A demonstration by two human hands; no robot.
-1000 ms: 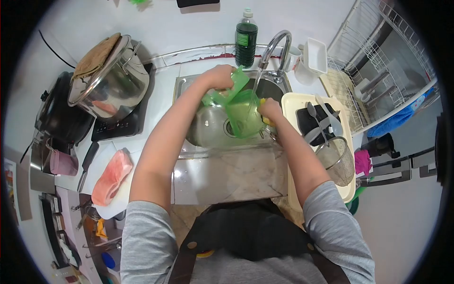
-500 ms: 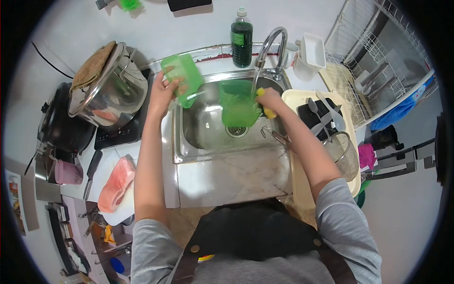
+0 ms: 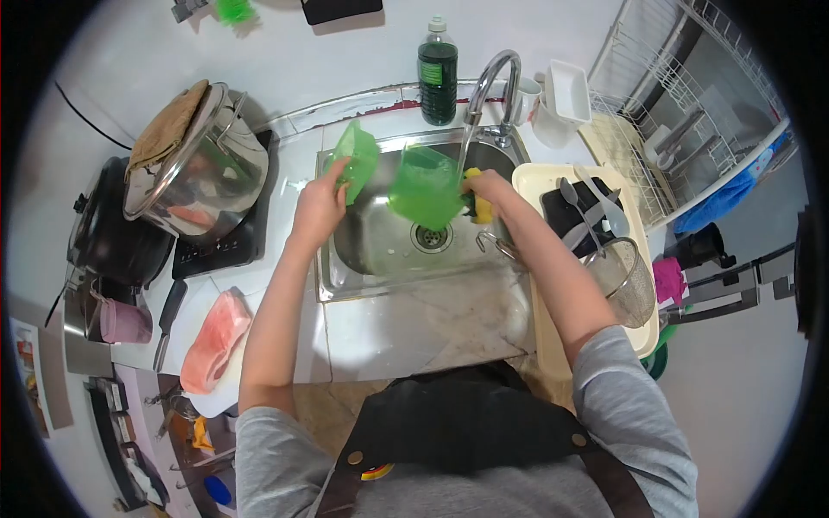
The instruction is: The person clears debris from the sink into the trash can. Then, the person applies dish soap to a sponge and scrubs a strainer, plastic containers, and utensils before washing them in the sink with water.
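Observation:
My left hand (image 3: 324,205) grips a translucent green plastic piece (image 3: 357,162), a lid or shallow tub, tilted over the left side of the steel sink (image 3: 367,278). In my right hand (image 3: 493,192) is a yellow sponge (image 3: 482,210) with a dark side. A green plastic container (image 3: 423,190) is over the sink, beside the right hand's fingers; whether they also hold it I cannot tell. Water runs from the curved faucet (image 3: 511,67) just above the container's right edge. Below lies the drain (image 3: 432,237).
A cream tray (image 3: 553,345) with utensils and a mesh strainer (image 3: 623,285) stands right of the sink. Behind it is a bottle of green liquid (image 3: 438,78). On the left are a steel pot (image 3: 211,177), a knife (image 3: 171,315) and raw meat (image 3: 216,341) on a white board.
My left hand has moved right and a little down, turning the green piece more edge-on. The green container has tilted and shifted slightly left. The sponge shows more in my right hand.

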